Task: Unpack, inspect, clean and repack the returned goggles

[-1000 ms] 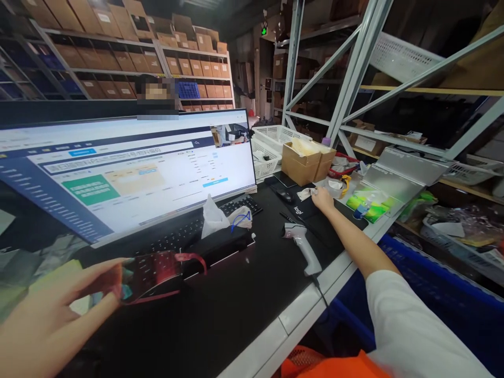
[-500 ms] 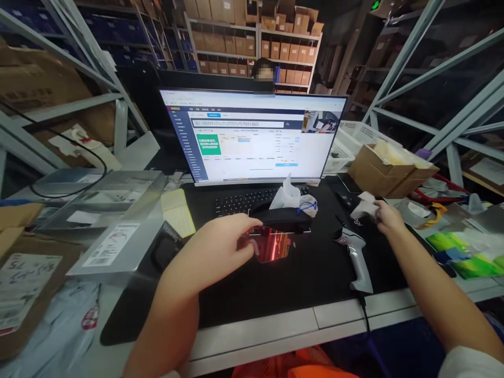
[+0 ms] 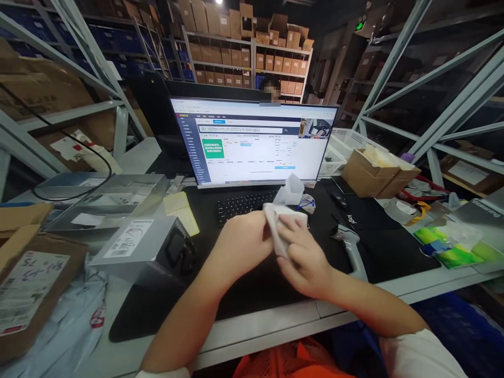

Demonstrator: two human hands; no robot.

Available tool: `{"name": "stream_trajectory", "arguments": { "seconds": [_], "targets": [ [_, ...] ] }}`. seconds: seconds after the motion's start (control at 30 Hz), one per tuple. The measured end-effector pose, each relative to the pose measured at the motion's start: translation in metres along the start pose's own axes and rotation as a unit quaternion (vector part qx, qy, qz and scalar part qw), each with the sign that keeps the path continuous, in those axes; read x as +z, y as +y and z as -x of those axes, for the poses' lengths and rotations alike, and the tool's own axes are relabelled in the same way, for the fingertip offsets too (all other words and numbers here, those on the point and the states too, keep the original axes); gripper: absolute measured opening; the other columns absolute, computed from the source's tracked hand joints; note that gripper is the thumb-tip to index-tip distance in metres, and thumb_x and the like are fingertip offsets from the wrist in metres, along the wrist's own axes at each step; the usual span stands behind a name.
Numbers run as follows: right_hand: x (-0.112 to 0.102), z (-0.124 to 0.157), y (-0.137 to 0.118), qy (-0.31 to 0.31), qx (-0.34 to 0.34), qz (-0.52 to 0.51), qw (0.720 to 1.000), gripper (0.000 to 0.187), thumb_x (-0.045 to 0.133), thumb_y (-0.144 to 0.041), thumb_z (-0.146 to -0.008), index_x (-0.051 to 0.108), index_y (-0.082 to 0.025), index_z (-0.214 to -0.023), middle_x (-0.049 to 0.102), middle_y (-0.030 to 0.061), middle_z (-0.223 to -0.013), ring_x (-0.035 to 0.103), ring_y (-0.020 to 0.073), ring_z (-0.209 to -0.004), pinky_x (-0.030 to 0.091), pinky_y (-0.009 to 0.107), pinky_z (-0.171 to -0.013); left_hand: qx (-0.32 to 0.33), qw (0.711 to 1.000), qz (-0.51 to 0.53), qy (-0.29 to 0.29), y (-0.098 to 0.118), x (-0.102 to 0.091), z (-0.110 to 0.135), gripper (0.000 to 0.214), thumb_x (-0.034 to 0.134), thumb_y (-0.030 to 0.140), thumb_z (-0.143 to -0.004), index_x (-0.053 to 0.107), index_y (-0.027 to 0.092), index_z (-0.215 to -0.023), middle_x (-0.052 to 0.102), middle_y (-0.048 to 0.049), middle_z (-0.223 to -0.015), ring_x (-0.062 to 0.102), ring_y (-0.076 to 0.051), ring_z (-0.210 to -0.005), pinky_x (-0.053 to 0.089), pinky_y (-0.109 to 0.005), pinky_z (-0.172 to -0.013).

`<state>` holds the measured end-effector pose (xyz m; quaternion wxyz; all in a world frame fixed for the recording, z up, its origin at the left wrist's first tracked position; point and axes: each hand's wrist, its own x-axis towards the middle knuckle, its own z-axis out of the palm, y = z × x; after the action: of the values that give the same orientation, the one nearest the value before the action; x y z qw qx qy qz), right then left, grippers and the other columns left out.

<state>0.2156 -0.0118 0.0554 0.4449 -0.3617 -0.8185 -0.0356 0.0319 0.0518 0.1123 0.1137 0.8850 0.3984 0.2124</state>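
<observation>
My left hand (image 3: 246,241) is closed, fingers curled, over the mat in front of the keyboard. What it grips is now largely covered; half a second ago it pinched a black piece with a red mirrored lens. My right hand (image 3: 305,252) is closed around a white tissue (image 3: 273,220), pressing it against the place where the left fingers grip. Just behind both hands lie a crumpled white wrapping (image 3: 291,190) and a small clear bag with a blue loop (image 3: 307,203). The handheld scanner (image 3: 352,247) lies to the right of my right hand.
A monitor (image 3: 252,142) stands behind the keyboard (image 3: 240,205). Left are a grey box with a glasses picture (image 3: 145,247) and a yellow note pad (image 3: 181,210). On the right are a mouse (image 3: 337,197), a green tissue pack (image 3: 444,249) and a cardboard box (image 3: 368,173). A person (image 3: 270,90) is behind the monitor.
My right hand has come in from the far right with the white tissue and now meets my left hand. The red lens is no longer visible. The view has shifted slightly.
</observation>
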Motion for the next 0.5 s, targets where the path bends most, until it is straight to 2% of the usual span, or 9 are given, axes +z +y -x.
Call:
{"name": "stream_trajectory", "arguments": {
  "seconds": [0.07, 0.13, 0.23, 0.3, 0.37, 0.4, 0.5],
  "targets": [
    [0.007, 0.007, 0.007, 0.007, -0.034, 0.037, 0.999, 0.012, 0.061, -0.013, -0.089, 0.057, -0.023, -0.082, 0.061, 0.0119, -0.143, 0.044, 0.0334, -0.145, 0.033, 0.061, -0.119, 0.000, 1.000, 0.007, 0.016, 0.000, 0.002, -0.001, 0.016, 0.054, 0.029, -0.090, 0.066, 0.019, -0.086, 0.074, -0.0067, -0.087, 0.069, -0.022, -0.077, 0.045, -0.029, -0.067],
    [0.009, 0.016, 0.018, 0.049, -0.004, 0.050, 0.998, 0.012, 0.057, -0.012, -0.091, 0.061, -0.023, -0.095, 0.058, 0.0118, -0.146, 0.044, 0.0322, -0.145, 0.036, 0.061, -0.118, 0.004, 0.999, 0.029, 0.032, 0.001, 0.004, -0.002, 0.014, 0.055, 0.028, -0.090, 0.065, 0.019, -0.088, 0.074, -0.0064, -0.090, 0.069, -0.021, -0.080, 0.046, -0.029, -0.069],
    [0.013, 0.029, 0.022, 0.112, 0.086, 0.058, 0.988, 0.034, 0.047, -0.015, -0.097, 0.061, -0.026, -0.126, 0.053, 0.0099, -0.152, 0.043, 0.0314, -0.146, 0.038, 0.060, -0.118, 0.014, 0.997, 0.061, 0.054, 0.004, 0.011, -0.001, 0.014, 0.054, 0.026, -0.091, 0.065, 0.020, -0.095, 0.075, -0.0059, -0.098, 0.070, -0.021, -0.086, 0.050, -0.029, -0.074],
    [0.017, 0.038, 0.017, 0.105, 0.093, 0.071, 0.988, 0.045, 0.046, -0.020, -0.098, 0.055, -0.032, -0.140, 0.048, 0.0066, -0.156, 0.038, 0.0341, -0.148, 0.031, 0.065, -0.120, 0.032, 0.996, 0.061, 0.055, 0.006, 0.018, -0.002, 0.016, 0.053, 0.027, -0.092, 0.065, 0.019, -0.097, 0.075, -0.0068, -0.098, 0.071, -0.021, -0.086, 0.052, -0.031, -0.075],
    [0.019, 0.046, 0.014, 0.072, 0.072, 0.080, 0.992, 0.050, 0.045, -0.025, -0.098, 0.052, -0.040, -0.145, 0.048, 0.0021, -0.156, 0.036, 0.0369, -0.148, 0.020, 0.072, -0.121, 0.058, 0.996, 0.055, 0.049, 0.007, 0.023, -0.002, 0.018, 0.052, 0.029, -0.093, 0.065, 0.017, -0.097, 0.075, -0.0090, -0.098, 0.072, -0.023, -0.086, 0.054, -0.032, -0.075],
    [0.019, 0.049, 0.015, 0.077, 0.077, 0.092, 0.990, 0.052, 0.044, -0.027, -0.098, 0.048, -0.043, -0.148, 0.050, 0.0011, -0.154, 0.038, 0.0368, -0.147, 0.018, 0.072, -0.122, 0.063, 0.995, 0.051, 0.053, 0.006, 0.025, -0.003, 0.019, 0.051, 0.030, -0.093, 0.064, 0.017, -0.099, 0.074, -0.0099, -0.098, 0.072, -0.023, -0.088, 0.054, -0.032, -0.075],
    [0.020, 0.056, 0.024, 0.126, 0.139, 0.106, 0.976, 0.056, 0.041, -0.032, -0.099, 0.039, -0.050, -0.152, 0.047, -0.0022, -0.156, 0.038, 0.0332, -0.147, 0.022, 0.067, -0.122, 0.052, 0.995, 0.042, 0.070, 0.004, 0.026, -0.003, 0.022, 0.049, 0.034, -0.095, 0.063, 0.017, -0.100, 0.074, -0.0110, -0.096, 0.072, -0.024, -0.088, 0.055, -0.034, -0.075]
  ]
}}
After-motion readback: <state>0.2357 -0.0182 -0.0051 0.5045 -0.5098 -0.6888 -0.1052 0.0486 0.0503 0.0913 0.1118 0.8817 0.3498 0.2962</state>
